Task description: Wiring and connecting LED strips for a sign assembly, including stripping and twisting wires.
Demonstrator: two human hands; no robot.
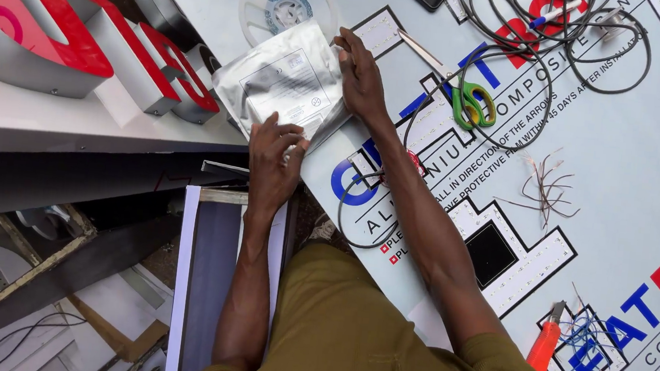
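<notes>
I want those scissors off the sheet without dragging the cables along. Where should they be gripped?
Grip the scissors by the green and yellow handles, coming from above. A black cable loops around the handles, so lift straight up; the closed blades point away toward the silver pouch.

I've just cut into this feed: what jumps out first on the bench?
The eye lands on the silver foil pouch at centre top, gripped by both hands: the left hand at its lower edge, the right hand at its right edge. Big red-faced sign letters fill the upper left. On the printed sheet to the right lie green-handled scissors, with black cable loops above them.
</notes>
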